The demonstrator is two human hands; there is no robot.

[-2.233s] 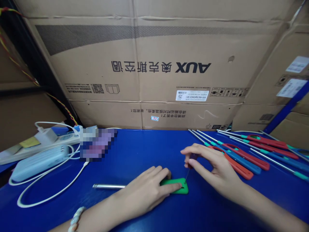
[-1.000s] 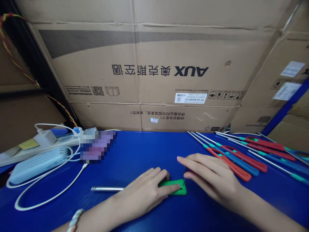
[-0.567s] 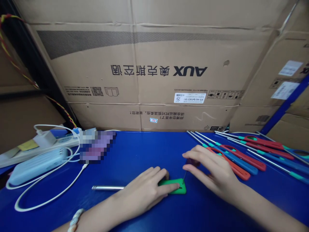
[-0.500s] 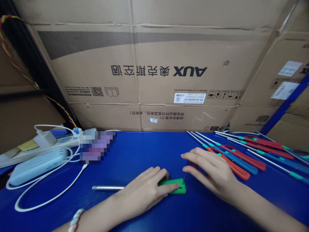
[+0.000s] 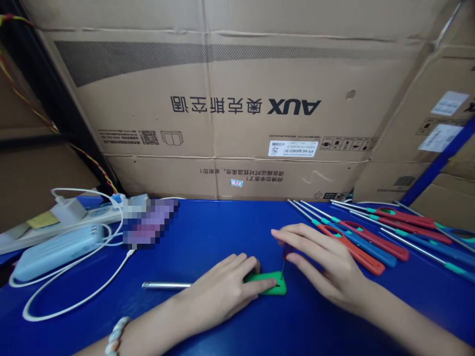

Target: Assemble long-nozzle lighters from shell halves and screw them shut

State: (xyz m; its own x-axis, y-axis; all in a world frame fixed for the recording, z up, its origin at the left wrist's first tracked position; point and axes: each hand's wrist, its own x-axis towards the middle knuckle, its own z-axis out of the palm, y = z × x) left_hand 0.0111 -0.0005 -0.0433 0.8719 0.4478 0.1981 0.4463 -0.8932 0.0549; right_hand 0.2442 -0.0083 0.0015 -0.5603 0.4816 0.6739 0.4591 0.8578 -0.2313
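A long-necked lighter lies flat on the blue table, its green handle (image 5: 265, 285) pointing right and its metal tube (image 5: 166, 285) sticking out to the left. My left hand (image 5: 232, 282) is closed over the middle of it, with the index finger pressed on the handle near a dark slot. My right hand (image 5: 321, 262) pinches a small screwdriver (image 5: 285, 254) with a dark reddish handle, partly hidden by the fingers. Its thin shaft stands nearly upright, the tip at the handle's far right corner. Whether a screw sits under the tip I cannot tell.
Several similar lighters (image 5: 365, 249) with red, orange and blue handles lie at the right. On the left are a pale blue power bank (image 5: 57, 252), white cables (image 5: 74, 315), a power strip (image 5: 87, 222) and a pixelated object (image 5: 152, 222). Cardboard (image 5: 237, 64) walls the back.
The fingers of my right hand have shifted slightly left around the screwdriver, and its shaft looks a little steeper. My left hand and the green lighter hold still; the view has tilted slightly.
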